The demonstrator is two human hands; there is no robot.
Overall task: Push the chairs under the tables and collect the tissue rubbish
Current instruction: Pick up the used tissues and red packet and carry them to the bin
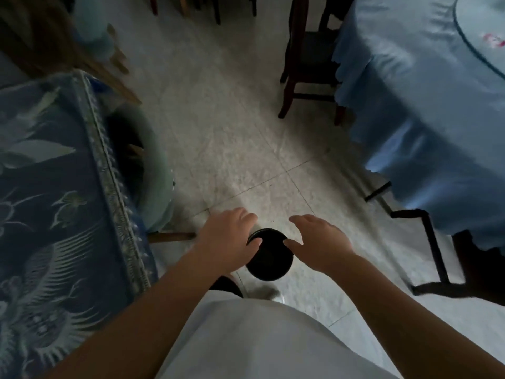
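A small round bin (270, 258) with a black inside sits low in the middle of the view, just ahead of my feet. My left hand (228, 240) lies over its left rim, fingers curled and thumb on the edge. My right hand (321, 242) hovers at the right rim with fingers spread and the thumb tip touching the edge. A dark wooden chair (307, 64) stands partly under the round table with the light blue cloth (410, 86). No tissue shows on the floor.
A table with a blue patterned cloth (54, 187) fills the left side, with a pale green seat (154, 173) tucked below it. Black metal legs (429, 236) stick out under the round table at the right. A tiled floor aisle (232, 132) runs between the tables.
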